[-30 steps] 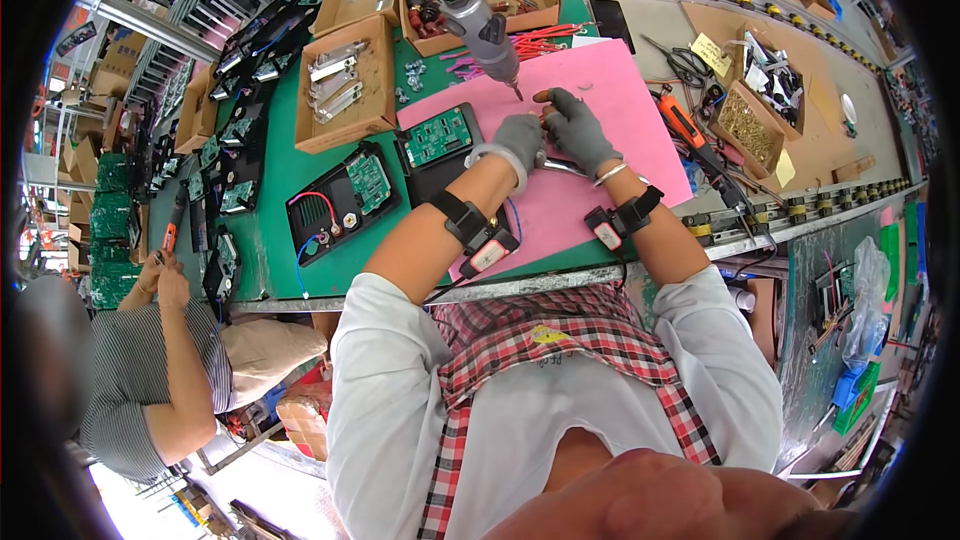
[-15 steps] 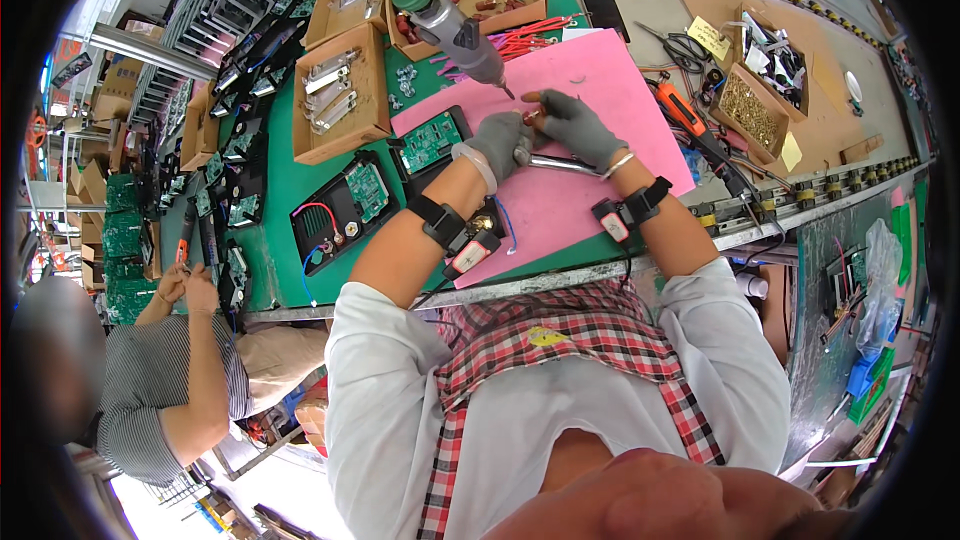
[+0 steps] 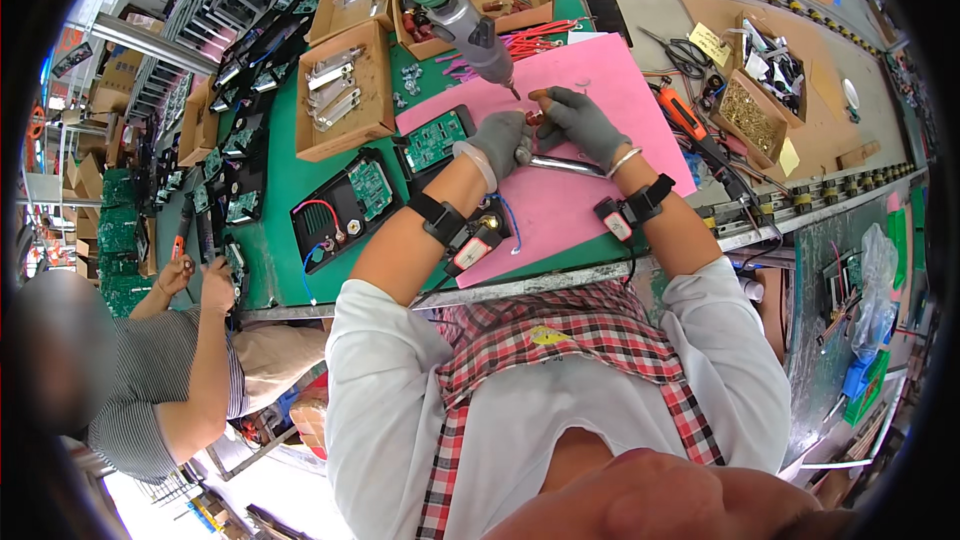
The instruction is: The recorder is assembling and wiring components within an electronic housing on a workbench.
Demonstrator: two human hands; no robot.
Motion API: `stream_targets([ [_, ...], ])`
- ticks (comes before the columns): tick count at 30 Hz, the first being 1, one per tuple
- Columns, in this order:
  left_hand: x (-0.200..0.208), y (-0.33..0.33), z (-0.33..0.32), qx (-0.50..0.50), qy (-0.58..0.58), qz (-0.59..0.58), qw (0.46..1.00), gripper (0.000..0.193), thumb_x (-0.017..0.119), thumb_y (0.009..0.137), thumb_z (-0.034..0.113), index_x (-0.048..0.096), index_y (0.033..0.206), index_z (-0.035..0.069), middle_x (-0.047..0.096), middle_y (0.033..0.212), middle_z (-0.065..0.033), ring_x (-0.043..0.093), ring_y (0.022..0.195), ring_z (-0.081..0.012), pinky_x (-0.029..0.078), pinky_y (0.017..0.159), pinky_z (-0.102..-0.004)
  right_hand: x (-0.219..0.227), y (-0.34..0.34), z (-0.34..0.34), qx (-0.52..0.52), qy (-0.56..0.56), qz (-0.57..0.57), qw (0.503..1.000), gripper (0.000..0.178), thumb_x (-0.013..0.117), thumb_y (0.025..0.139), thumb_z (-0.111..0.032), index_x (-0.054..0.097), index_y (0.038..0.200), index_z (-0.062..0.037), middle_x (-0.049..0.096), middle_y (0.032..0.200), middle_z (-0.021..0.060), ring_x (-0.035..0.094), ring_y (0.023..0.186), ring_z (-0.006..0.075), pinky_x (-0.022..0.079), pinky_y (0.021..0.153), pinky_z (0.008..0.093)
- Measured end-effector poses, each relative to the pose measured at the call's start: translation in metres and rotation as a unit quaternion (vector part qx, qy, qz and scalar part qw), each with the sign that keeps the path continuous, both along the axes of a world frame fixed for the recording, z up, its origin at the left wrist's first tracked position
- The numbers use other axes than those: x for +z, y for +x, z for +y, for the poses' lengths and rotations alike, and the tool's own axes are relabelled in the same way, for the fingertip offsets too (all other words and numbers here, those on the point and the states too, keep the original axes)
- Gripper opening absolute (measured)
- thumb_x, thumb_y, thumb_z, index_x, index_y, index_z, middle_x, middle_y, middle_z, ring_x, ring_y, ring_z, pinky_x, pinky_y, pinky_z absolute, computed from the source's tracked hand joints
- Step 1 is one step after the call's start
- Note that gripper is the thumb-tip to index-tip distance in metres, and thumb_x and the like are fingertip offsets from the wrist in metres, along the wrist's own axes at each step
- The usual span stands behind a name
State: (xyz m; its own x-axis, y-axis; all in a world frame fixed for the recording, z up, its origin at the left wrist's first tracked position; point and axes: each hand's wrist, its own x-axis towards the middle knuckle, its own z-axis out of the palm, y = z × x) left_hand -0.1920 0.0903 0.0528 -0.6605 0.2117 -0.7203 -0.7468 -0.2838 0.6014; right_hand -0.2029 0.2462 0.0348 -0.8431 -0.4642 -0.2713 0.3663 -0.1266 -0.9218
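Observation:
My gloved left hand and gloved right hand meet over a pink sheet, fingers closed. Between their fingertips sits a small dark-red part, mostly covered by the gloves. A shiny metal rod-like tool runs from my left fingers toward my right wrist; whether a hand grips it is unclear. Just above my fingertips hangs a power screwdriver, its bit pointing down. Left of my hands is a green circuit board in a black housing. Nearer me, another black housing carries a board and wires.
Cardboard boxes of metal strips and dark fittings stand at the back. On the right lie an orange-handled tool, scissors and a box of brass screws. A co-worker's hands work at far left.
My hands stay nearly in place, with the right fingers shifting slightly around the red part. The view moves a little. At the left, the co-worker's hands have moved apart.

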Motion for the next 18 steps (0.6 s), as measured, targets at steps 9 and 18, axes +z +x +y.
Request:
stream_targets([
  [9, -0.002, 0.001, -0.002, 0.018, -0.012, 0.005, 1.0, 0.016, 0.034, 0.09, 0.016, 0.046, 0.084, 0.007, 0.037, 0.06, 0.002, 0.03, 0.042, -0.0077, 0.027, 0.035, -0.0203, -0.009, -0.002, 0.0, -0.008, 0.007, 0.031, 0.999, 0.036, 0.053, 0.085, -0.015, 0.049, 0.115, 0.0035, 0.059, 0.085, 0.0084, 0.059, 0.07, 0.0155, 0.053, 0.063, 0.0284],
  [18, -0.011, -0.005, -0.005, -0.013, -0.025, 0.003, 1.0, 0.014, 0.036, 0.09, 0.016, 0.045, 0.083, 0.008, 0.04, 0.062, 0.0006, 0.034, 0.042, -0.0086, 0.029, 0.035, -0.0215, -0.007, 0.001, -0.007, 0.017, 0.014, 0.061, 0.998, 0.029, 0.055, 0.082, -0.008, 0.053, 0.107, 0.0064, 0.06, 0.086, 0.0084, 0.059, 0.07, 0.0151, 0.052, 0.059, 0.0273],
])
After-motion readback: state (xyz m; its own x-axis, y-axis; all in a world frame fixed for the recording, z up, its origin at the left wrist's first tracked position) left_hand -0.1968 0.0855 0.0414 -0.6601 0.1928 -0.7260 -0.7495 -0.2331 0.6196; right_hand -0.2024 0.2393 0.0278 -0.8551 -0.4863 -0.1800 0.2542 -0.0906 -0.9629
